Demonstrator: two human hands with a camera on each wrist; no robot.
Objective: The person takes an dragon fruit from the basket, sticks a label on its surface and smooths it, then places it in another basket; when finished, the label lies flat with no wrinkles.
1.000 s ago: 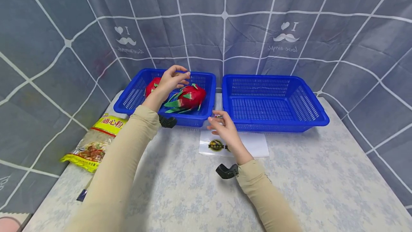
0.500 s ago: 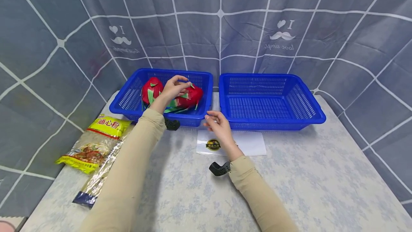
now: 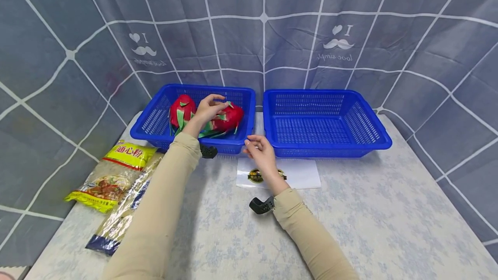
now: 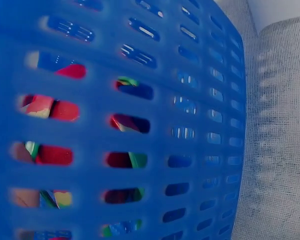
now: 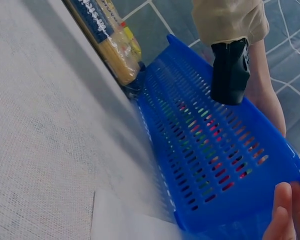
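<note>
Two red dragon fruits with green leaf tips lie in the left blue basket [image 3: 144, 128]. Over the right-hand dragon fruit [image 3: 233, 118] my left hand [image 3: 208, 109] reaches in, loosely bent, its fingertips close to the fruit's top. Beside it is the other dragon fruit [image 3: 182, 109], partly behind my left wrist. In the left wrist view, the basket wall [image 4: 162, 110] hides most of that hand's work; red and green show through its slots. My right hand [image 3: 261, 154] is at the basket's front right corner, its fingertips [image 5: 282, 200] right at the rim, fingers relaxed.
A second blue basket [image 3: 311, 131] stands to the right. A white sheet with black-and-gold labels [image 3: 303, 172] lies below my right hand. At left are a yellow-ended food bag [image 3: 113, 176] and a long clear packet with a dark blue end [image 3: 103, 243]. Grey curtain [image 3: 241, 38] surrounds the table.
My left hand has lowered toward the right-hand dragon fruit. My right hand has shifted slightly left along the basket's corner. The whole head view has drifted left a little, uncovering the long packet.
</note>
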